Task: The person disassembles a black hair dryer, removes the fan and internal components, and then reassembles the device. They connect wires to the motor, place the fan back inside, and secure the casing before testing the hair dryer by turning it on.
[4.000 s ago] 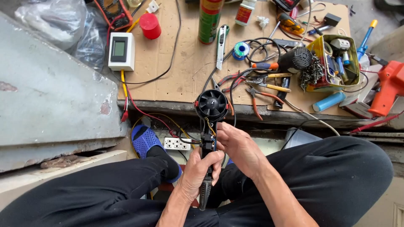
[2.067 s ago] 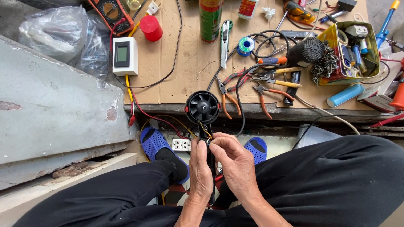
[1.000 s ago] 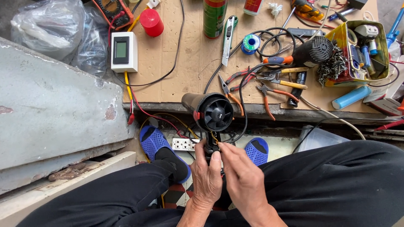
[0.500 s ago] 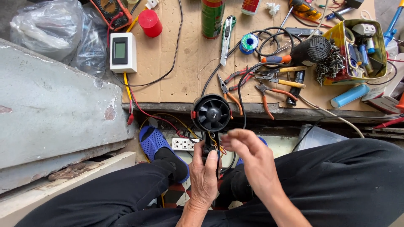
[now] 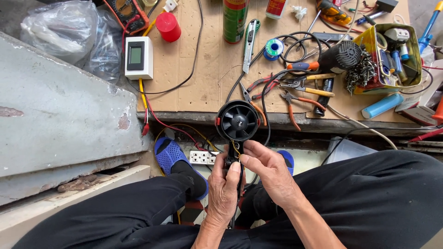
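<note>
A black hair-dryer body with an open round fan housing (image 5: 237,121) stands upright over my lap, its fan blades facing me. My left hand (image 5: 224,191) is wrapped around its black handle from below. My right hand (image 5: 268,169) is beside it, thumb and fingers pinching at the thin wires where the handle meets the fan housing. Yellow and red wires run out of that joint.
A cardboard-covered bench (image 5: 203,78) carries pliers (image 5: 295,99), a utility knife (image 5: 248,44), a solder spool (image 5: 274,48), a spray can (image 5: 235,18), a red cap (image 5: 168,26), a white meter box (image 5: 138,57) and a yellow tin of parts (image 5: 392,55). A power strip (image 5: 203,157) lies by my blue sandals.
The dryer body has been turned and shifted a little in my hands over these seconds. My right hand went from out beside the handle back to the wire joint.
</note>
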